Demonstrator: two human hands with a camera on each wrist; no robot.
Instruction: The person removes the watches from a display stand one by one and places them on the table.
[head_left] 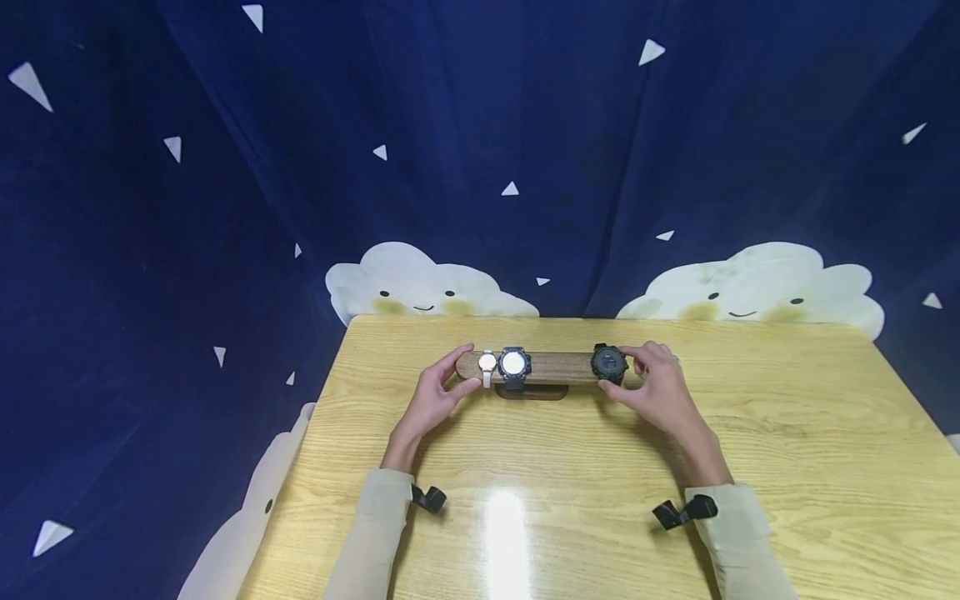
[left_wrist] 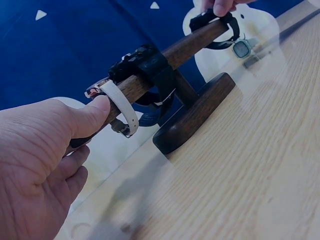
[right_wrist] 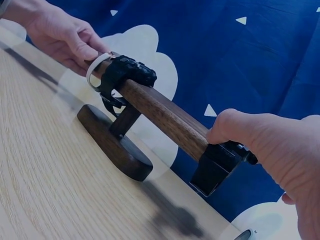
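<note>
A dark wooden watch stand (head_left: 558, 367) holds its bar level above the table. My left hand (head_left: 433, 396) grips the bar's left end, thumb in front, other fingers behind. Just inside that thumb a small watch with a white strap (head_left: 487, 362) circles the bar. Beside it sits a chunky black watch (head_left: 514, 363), its dial bright with glare. At the right end my right hand (head_left: 663, 392) pinches another black watch (head_left: 608, 363) between thumb and fingers. Its strap (right_wrist: 216, 170) loops around the bar's end in the right wrist view.
The stand's rounded base (left_wrist: 200, 112) rests on a light wooden table (head_left: 570, 467). Behind the table's far edge hangs a dark blue curtain (head_left: 465, 100) with white triangles and clouds. A small square-faced object (left_wrist: 241, 48) shows beyond the bar's far end in the left wrist view.
</note>
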